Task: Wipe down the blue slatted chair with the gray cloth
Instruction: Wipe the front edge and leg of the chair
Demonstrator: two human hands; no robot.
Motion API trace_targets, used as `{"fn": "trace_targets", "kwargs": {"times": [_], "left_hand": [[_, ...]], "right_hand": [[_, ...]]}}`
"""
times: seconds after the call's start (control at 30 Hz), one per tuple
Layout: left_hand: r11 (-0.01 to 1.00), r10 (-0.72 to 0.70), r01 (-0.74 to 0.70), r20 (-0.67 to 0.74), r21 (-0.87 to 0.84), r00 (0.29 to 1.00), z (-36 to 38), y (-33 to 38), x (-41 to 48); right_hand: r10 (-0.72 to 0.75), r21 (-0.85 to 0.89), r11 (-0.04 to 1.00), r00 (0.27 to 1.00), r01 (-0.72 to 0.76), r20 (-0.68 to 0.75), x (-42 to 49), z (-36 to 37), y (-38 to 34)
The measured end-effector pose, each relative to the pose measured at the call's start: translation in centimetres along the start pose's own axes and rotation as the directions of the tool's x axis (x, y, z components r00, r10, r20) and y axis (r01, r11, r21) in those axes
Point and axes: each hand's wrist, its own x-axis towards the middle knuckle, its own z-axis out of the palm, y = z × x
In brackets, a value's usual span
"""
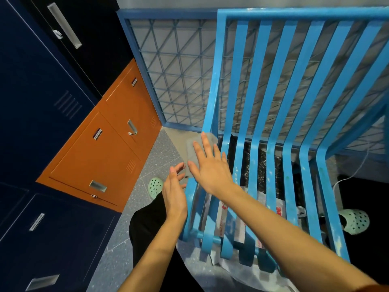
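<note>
The blue slatted metal chair (294,13) stands on the speckled gray floor (151,161), facing the person. Its slats run from the front edge near the person away to a bend, then rise to the top rail. The thin gray cloth (194,148) lies on the chair's outermost left slat, just before that bend. Its long axis follows the slat and points toward the backrest.

The right hand (210,167) lies flat on the cloth, palm down. Its grip is spread, with straight fingers pointing up along the slat and pressing the cloth rather than pinching it. The left hand (173,192) hovers just beside the cloth's near edge, left of the seat, with its grip loosely spread and holding nothing. Whether its fingertips touch the cloth cannot be told.

Under the seat lie crumpled clear plastic sheeting with red print (231,220) and a black plastic bag (261,163). A mint green perforated clog (154,186) shows to the left of the chair and a second one (355,221) to its right. Behind the chair stands a blue-framed wire mesh panel (179,70). To the left are orange metal lockers (109,131) and dark blue lockers (42,102).
</note>
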Motion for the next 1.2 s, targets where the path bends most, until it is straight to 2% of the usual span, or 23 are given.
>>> {"fn": "trace_targets", "kwargs": {"times": [0.27, 0.5, 0.67, 0.87, 1.2], "left_hand": [[0.999, -0.001, 0.001, -0.003, 0.033, 1.000, 0.0, 0.2, -0.1], [1.000, 0.024, -0.024, 0.008, 0.011, 1.000, -0.2, -0.2, 0.1], [0.998, -0.046, 0.049, 0.059, -0.036, 0.997, -0.3, -0.4, 1.0], [0.993, -0.084, 0.094, 0.146, -0.066, 0.986, 0.8, 1.2, 3.1], [1.000, -0.009, 0.012, 0.185, -0.016, 0.983, 7.2, 4.5, 9.1]], "right_hand": [[0.017, 0.008, 1.000, 0.999, -0.016, -0.044, 2.5, -0.2, 0.6], [-0.035, 0.061, 0.997, 0.996, 0.039, -0.077, -3.0, 1.3, -1.3], [-0.068, 0.054, 0.996, 0.994, 0.073, -0.080, -5.1, 1.9, -1.6], [-0.098, 0.014, 0.995, 0.992, 0.099, -0.086, -0.8, 0.8, 1.0], [-0.152, -0.115, 0.984, 0.976, 0.134, -0.159, 8.1, -2.4, 5.3]]}}
